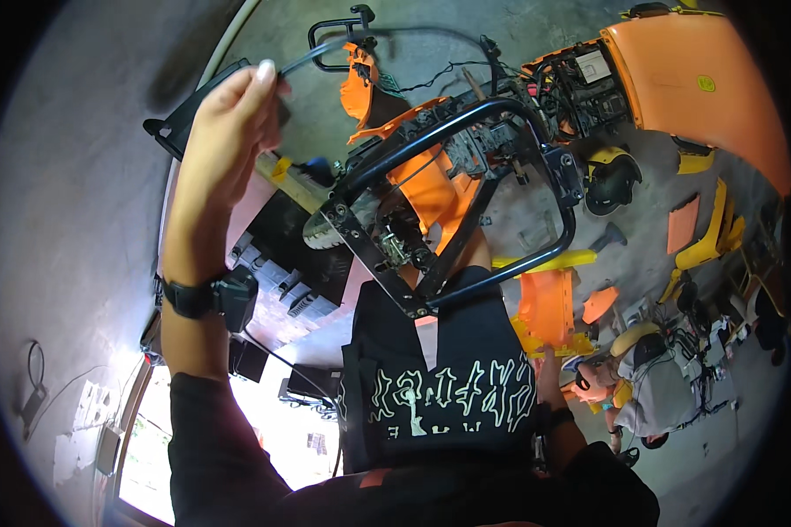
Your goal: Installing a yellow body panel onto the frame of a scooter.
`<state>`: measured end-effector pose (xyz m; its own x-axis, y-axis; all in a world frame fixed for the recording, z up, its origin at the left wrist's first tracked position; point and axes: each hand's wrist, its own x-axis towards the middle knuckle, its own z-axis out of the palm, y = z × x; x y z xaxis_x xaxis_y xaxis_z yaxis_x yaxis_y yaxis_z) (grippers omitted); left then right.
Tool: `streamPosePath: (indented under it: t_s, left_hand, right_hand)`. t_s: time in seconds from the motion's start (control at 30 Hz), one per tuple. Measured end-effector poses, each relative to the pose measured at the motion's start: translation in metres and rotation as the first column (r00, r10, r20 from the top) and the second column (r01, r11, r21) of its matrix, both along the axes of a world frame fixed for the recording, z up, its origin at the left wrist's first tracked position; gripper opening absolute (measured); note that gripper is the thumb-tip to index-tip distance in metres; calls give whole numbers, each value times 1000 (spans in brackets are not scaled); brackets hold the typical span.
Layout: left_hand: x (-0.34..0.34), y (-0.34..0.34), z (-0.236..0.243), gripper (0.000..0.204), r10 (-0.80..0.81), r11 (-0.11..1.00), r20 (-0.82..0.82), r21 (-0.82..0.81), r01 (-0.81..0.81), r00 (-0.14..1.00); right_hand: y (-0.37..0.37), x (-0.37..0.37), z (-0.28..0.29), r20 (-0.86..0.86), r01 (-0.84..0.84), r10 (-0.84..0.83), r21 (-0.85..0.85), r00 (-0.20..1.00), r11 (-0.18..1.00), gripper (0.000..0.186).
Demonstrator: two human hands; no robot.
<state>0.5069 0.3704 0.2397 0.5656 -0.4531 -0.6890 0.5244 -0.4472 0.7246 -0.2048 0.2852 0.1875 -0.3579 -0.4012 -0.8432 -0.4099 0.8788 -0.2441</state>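
Note:
Raised at the upper left, my left hand [242,110] pinches a thin black cable [303,60] between thumb and fingers. The cable arcs right, over toward the wiring of a partly stripped vehicle body [492,140]. In front of me stands a black tubular metal frame [431,145], with orange plastic panels [431,198] and dark mechanical parts inside it. My right hand [549,376] is low beside my right thigh, near an orange and yellow plastic panel [547,307]; its fingers are too unclear to tell a grip.
A large orange body shell [699,83] is at the upper right. Near it lie a yellow and black helmet [613,180] and a yellow panel [712,233]. Another person [668,386] works at the lower right among cables and parts. A wheel [323,230] shows left of the frame.

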Motion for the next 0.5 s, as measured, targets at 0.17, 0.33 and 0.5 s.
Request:
streamPosePath:
  t_s: [0.17,0.33,0.5]
  left_hand:
    - [26,-39,-30,27,266,948,-126,-146,-283,956]
    - [47,-59,-74,24,320,875,-468,-189,-446,824]
    - [-4,-82,-105,26,417,873,-344,-106,-476,841]
  right_hand:
    - [4,-10,-3,48,18,-20,24,999,1000,27]
    - [9,0,-4,36,32,-34,53,999,998,31]
    - [7,10,2,75,37,-42,61,996,997,53]
